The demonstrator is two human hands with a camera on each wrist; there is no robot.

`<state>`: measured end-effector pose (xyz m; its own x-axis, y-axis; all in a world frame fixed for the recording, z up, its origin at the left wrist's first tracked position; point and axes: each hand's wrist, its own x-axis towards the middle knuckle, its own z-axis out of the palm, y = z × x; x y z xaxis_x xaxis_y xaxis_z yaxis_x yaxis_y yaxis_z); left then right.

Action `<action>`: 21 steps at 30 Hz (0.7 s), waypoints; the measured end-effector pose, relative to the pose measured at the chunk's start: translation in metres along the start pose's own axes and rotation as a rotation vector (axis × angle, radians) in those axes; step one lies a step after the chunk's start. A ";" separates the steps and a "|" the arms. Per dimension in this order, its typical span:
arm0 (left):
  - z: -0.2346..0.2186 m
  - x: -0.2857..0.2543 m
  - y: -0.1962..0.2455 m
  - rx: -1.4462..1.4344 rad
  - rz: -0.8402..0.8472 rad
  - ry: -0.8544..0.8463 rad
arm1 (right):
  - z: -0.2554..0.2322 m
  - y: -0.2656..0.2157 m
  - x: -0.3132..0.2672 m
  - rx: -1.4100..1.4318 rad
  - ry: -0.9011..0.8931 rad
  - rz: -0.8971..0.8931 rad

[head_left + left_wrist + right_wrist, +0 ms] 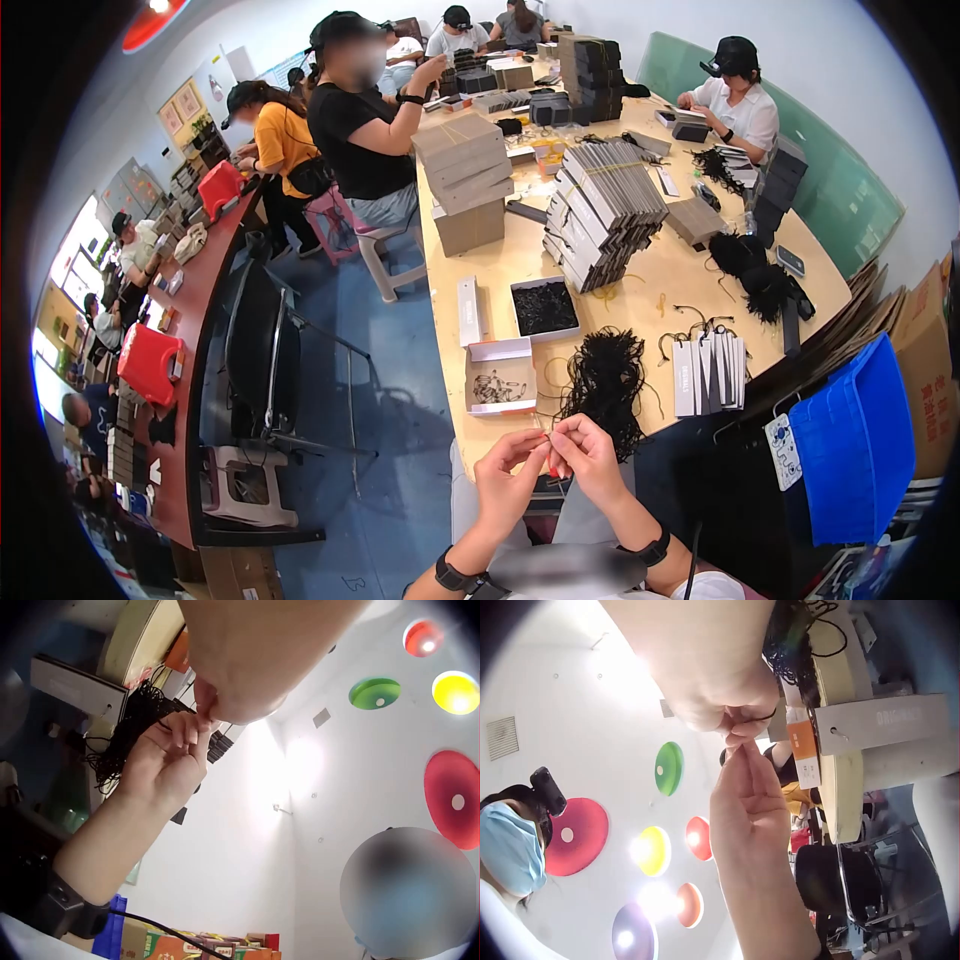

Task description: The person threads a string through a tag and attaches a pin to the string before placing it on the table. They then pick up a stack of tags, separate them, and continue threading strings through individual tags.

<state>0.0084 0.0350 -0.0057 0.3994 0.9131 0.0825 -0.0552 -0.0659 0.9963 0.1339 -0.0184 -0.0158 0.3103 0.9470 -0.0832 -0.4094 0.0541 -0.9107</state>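
Note:
My left hand (505, 480) and right hand (590, 462) meet fingertip to fingertip over my lap, just off the table's near edge. A thin black cord (761, 718) comes out from between the right fingers in the right wrist view, and the right thumb and fingers pinch it. The left thumb and fingertips pinch at the same spot, where the fingers hide most of the cord. Just beyond the hands lies a heap of black cords (607, 385). Left of it, an open white box (500, 350) contains small metal pieces.
Another open box (548, 335) contains small black pieces, beside a narrow white box (469, 312). Grey tags with cords (710, 375) lie at the right edge. Tall stacks of grey cards (605, 210) stand farther back. A blue bin (850, 440) is at right; other people work around the table.

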 end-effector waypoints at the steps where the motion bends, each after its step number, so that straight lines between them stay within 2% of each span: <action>1: 0.001 0.000 -0.001 -0.095 -0.043 -0.007 | -0.002 0.000 0.000 0.009 -0.017 0.006; 5: -0.004 0.004 -0.001 -0.201 -0.108 -0.043 | -0.016 -0.008 0.000 0.078 -0.076 0.031; 7: -0.014 0.009 0.001 -0.165 -0.086 0.076 | -0.045 -0.014 0.000 0.309 -0.130 -0.100; 9: -0.026 0.013 -0.003 -0.142 -0.012 0.187 | -0.062 -0.030 0.002 0.552 -0.158 -0.315; 10: -0.032 0.014 -0.003 -0.091 0.007 0.189 | -0.069 -0.041 0.000 0.568 -0.052 -0.248; 11: -0.034 0.013 -0.003 -0.040 0.027 0.191 | -0.069 -0.051 -0.001 0.486 0.017 -0.239; 12: -0.032 0.009 -0.005 -0.045 0.027 0.188 | -0.069 -0.053 0.001 0.289 0.039 -0.199; 14: -0.027 -0.004 -0.009 0.107 0.067 0.041 | -0.059 -0.054 0.003 -0.040 0.081 -0.132; 15: -0.021 -0.008 -0.009 0.108 0.066 0.047 | -0.046 -0.054 0.002 -0.172 0.099 -0.105; 17: -0.006 -0.017 -0.007 -0.159 0.041 -0.088 | -0.029 -0.044 0.001 -0.088 0.079 0.005; 18: -0.002 -0.018 -0.005 -0.157 0.040 -0.079 | -0.023 -0.038 -0.001 -0.193 0.098 -0.011; 20: 0.003 -0.017 -0.001 -0.408 -0.121 -0.147 | -0.011 -0.032 -0.006 -0.407 0.131 -0.087; 21: 0.005 -0.016 -0.001 -0.408 -0.121 -0.141 | -0.007 -0.035 -0.010 -0.407 0.126 -0.085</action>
<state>0.0068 0.0180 -0.0083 0.5445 0.8387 -0.0035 -0.3455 0.2281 0.9103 0.1515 -0.0320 0.0137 0.4408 0.8972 -0.0267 -0.0137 -0.0231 -0.9996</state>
